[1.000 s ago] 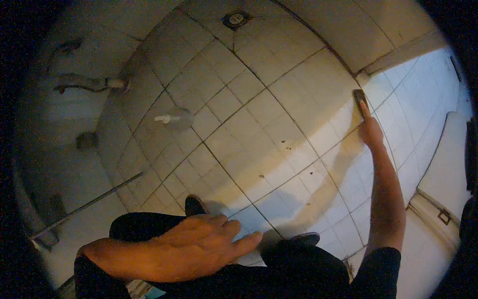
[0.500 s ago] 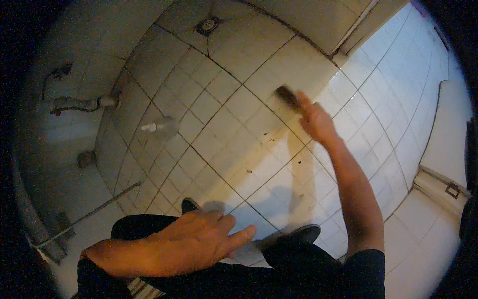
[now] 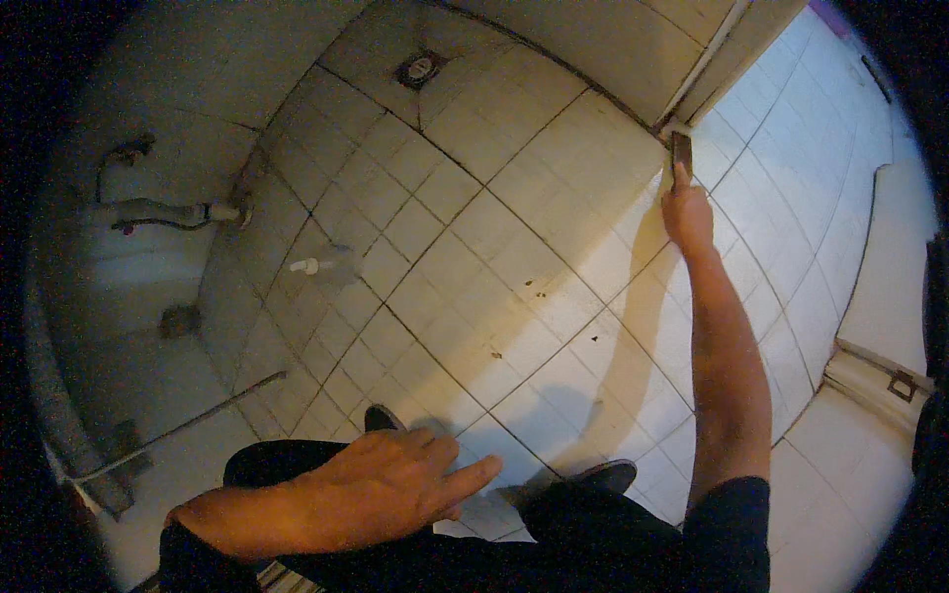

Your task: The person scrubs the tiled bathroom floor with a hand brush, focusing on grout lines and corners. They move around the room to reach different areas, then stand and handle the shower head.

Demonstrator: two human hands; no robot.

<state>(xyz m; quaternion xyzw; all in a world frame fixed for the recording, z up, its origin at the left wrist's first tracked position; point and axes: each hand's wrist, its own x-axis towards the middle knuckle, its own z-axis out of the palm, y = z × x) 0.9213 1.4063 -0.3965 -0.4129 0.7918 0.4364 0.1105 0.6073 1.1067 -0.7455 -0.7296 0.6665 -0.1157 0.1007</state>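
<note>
My right hand [image 3: 688,215] reaches far out at the right, closed around a small dark brush [image 3: 681,153]. The brush stands at the floor corner by the foot of the door frame [image 3: 704,74], with my forefinger stretched along it. Bent across above my lap, my left hand [image 3: 400,486] holds nothing that I can see. Its forefinger points out to the right and the other fingers hang loosely bent. Under both hands spreads the tiled floor [image 3: 474,306], with dark joints between the tiles. A clear bottle with a white nozzle [image 3: 308,266] lies on it at the left.
A round drain [image 3: 419,69] sits in the floor at the far end. At the left wall are a pipe with a hose [image 3: 178,212] and a thin rod [image 3: 188,425]. Several dark crumbs [image 3: 534,289] dot the middle tiles. My dark shoes [image 3: 608,477] rest near the lower edge.
My right hand has carried the brush rightward and farther away, from the open tiles to the corner by the door frame. My left hand has barely moved.
</note>
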